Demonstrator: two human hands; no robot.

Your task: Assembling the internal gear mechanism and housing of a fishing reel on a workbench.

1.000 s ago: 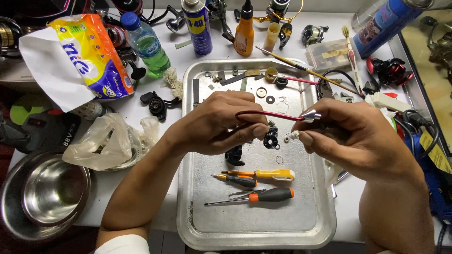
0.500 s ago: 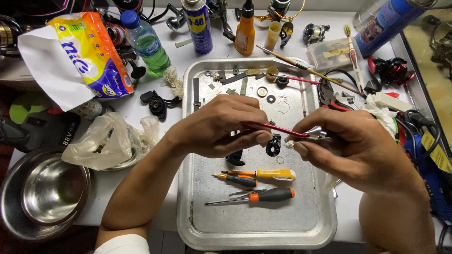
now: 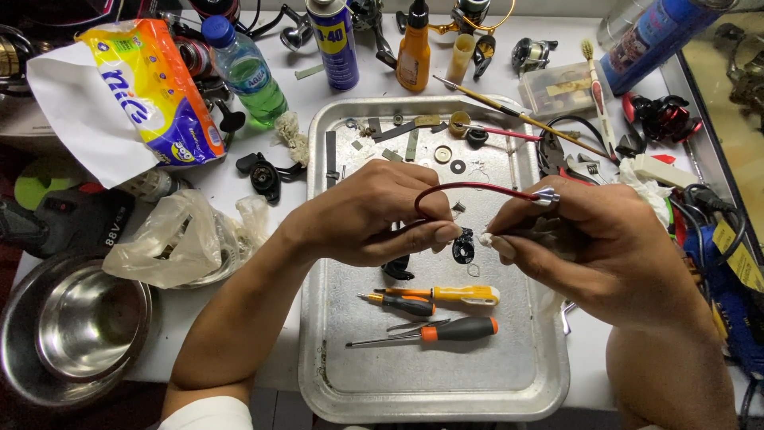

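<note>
Above tray (image 3: 509, 390) centre — red wire (image 3: 469, 188) arched left to right, ends pinched by left hand (image 3: 370, 213) and right hand (image 3: 593, 243); equally near.

Single head-worn view, looking steeply down, close over the work.
Metal tray (image 3: 334, 382) fills centre frame; left hand (image 3: 374, 211) and right hand (image 3: 589, 239) meet mid-picture, forearms entering from bottom edge; bench clutter rings the margins.

Left hand (image 3: 374, 211) and right hand (image 3: 585, 239) raised close together, fingertips pinched in a fine grip, forearms angled inward
</note>
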